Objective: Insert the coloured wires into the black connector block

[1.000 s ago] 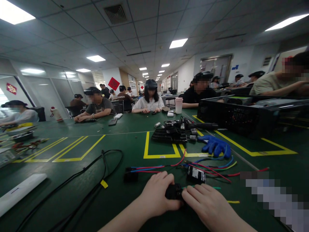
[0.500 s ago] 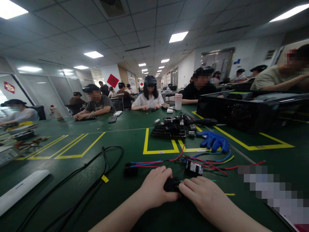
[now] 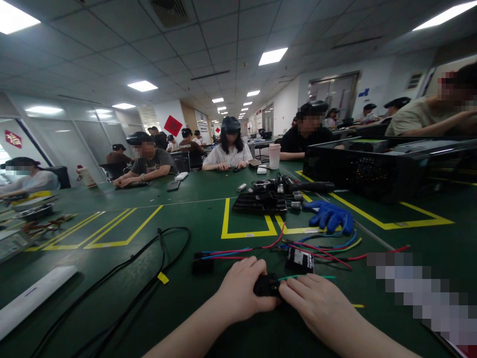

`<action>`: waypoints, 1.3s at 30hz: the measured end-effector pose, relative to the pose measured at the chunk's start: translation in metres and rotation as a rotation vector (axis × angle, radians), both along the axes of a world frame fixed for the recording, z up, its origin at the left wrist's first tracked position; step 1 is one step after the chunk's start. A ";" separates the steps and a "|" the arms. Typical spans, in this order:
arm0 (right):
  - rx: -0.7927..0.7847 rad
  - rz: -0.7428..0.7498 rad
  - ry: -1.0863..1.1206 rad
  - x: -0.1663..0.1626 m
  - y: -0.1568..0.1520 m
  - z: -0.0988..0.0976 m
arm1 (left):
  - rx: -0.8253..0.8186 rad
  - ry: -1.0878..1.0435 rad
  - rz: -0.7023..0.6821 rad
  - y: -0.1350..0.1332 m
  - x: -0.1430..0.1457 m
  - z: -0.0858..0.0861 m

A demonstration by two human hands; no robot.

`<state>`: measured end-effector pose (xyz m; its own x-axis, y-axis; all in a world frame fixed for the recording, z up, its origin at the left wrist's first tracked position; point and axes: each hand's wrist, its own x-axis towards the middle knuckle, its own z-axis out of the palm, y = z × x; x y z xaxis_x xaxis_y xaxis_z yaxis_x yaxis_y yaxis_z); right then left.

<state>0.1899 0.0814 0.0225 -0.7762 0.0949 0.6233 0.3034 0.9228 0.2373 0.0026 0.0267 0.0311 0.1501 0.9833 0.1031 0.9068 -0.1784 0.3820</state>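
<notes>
My left hand [image 3: 242, 291] is closed around a small black connector block [image 3: 265, 285] low in the middle of the green table. My right hand [image 3: 315, 304] meets it from the right, fingers pinched at the block's end where a thin green wire [image 3: 309, 277] leads away. Just beyond lie another black block with a white label [image 3: 300, 259] and a bundle of red, blue and yellow wires [image 3: 320, 248]. A further small black block [image 3: 202, 266] with red and blue leads sits to the left.
A black cable [image 3: 149, 258] loops across the table at left, near a white bar [image 3: 33, 298]. Farther back are a blue glove [image 3: 330, 215], a black tray of parts [image 3: 261, 201] and a black computer case [image 3: 365, 169]. Several people sit around the tables.
Both hands stay on the black block with only slight shifts. The green wire now shows stretched out to the right of my right fingers. The view tilted up a little.
</notes>
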 end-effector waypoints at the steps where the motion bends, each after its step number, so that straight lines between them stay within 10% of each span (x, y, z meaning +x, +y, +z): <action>1: 0.000 0.003 0.013 0.000 0.000 0.000 | 0.004 0.002 0.002 0.000 0.000 -0.001; 39: 0.028 0.025 -0.004 0.001 0.001 -0.002 | -0.048 -0.256 -0.075 -0.008 -0.015 0.011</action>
